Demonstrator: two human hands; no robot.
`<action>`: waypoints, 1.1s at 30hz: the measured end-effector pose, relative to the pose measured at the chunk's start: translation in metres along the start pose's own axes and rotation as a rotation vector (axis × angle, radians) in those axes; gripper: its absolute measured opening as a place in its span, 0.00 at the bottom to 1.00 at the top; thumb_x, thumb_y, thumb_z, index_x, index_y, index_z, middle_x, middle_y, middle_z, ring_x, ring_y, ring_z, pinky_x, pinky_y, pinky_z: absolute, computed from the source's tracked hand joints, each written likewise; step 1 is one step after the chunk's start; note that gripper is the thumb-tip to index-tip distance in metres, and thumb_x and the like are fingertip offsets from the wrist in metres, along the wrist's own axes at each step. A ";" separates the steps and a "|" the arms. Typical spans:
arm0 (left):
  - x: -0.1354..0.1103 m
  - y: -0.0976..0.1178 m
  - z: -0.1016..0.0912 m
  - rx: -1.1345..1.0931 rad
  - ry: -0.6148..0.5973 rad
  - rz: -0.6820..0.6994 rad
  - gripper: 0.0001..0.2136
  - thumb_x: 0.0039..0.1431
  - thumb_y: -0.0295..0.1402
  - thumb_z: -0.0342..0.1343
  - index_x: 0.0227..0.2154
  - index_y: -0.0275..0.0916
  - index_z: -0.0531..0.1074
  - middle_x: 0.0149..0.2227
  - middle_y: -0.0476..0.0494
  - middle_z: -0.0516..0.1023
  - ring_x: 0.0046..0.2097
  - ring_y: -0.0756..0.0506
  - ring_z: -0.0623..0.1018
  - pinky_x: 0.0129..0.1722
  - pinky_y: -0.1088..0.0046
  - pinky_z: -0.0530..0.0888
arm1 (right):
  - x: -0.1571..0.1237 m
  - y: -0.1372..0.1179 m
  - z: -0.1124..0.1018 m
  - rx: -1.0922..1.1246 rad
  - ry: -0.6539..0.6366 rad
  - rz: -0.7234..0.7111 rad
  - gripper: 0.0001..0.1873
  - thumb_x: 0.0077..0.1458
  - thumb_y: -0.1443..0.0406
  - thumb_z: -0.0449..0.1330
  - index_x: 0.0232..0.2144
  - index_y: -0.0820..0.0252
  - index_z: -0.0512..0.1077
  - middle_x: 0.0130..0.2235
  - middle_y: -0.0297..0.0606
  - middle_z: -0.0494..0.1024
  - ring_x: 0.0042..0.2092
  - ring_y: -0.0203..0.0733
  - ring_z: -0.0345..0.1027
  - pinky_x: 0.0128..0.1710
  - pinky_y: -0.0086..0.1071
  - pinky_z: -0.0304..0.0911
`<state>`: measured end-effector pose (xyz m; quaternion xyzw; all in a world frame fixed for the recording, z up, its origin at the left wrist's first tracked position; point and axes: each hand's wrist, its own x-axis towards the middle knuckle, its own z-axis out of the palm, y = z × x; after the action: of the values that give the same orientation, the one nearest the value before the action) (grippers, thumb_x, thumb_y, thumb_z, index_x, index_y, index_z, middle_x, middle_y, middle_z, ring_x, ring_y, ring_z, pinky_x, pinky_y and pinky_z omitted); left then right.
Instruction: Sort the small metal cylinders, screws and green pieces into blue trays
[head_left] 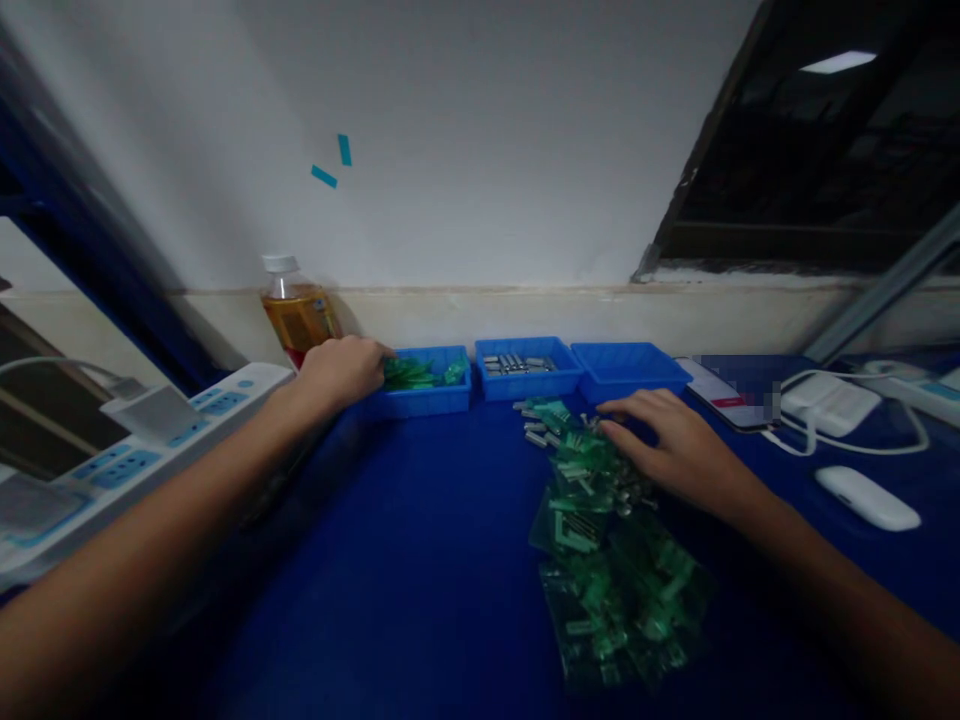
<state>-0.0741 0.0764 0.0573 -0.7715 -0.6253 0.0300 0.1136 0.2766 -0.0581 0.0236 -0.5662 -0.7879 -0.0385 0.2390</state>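
Note:
My left hand (345,370) reaches to the left end of a blue bin (427,402) holding green plastic pieces (412,373). One finger extends over the bin's rim; the other fingertips are hidden behind the hand. My right hand (667,435) rests at the edge of a pile of small metal parts (630,490), thumb and forefinger apart, with no held item visible. Beside and below it lie several clear green bags (577,530) with metal pieces inside. A second blue bin (525,384) contains short silver metal cylinders (517,363).
A third blue bin (630,368) stands to the right. Beyond it are a phone (731,395), a white charger (829,405) with cables, and a white case (868,498). At left are a power strip (127,465) and a drink bottle (296,315). A wall (480,180) bounds the back.

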 end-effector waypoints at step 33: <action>-0.164 0.122 -0.003 -1.362 -0.165 0.374 0.15 0.59 0.43 0.50 0.36 0.37 0.74 0.29 0.45 0.75 0.31 0.48 0.72 0.29 0.75 0.65 | -0.009 -0.043 0.005 -0.430 0.079 -0.259 0.13 0.60 0.68 0.48 0.30 0.64 0.71 0.31 0.44 0.73 0.36 0.45 0.64 0.36 0.38 0.51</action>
<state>0.0077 -0.1070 0.0183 -0.7606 -0.3688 -0.2902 -0.4486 0.2381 -0.0795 0.0247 -0.4964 -0.8176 -0.2577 0.1369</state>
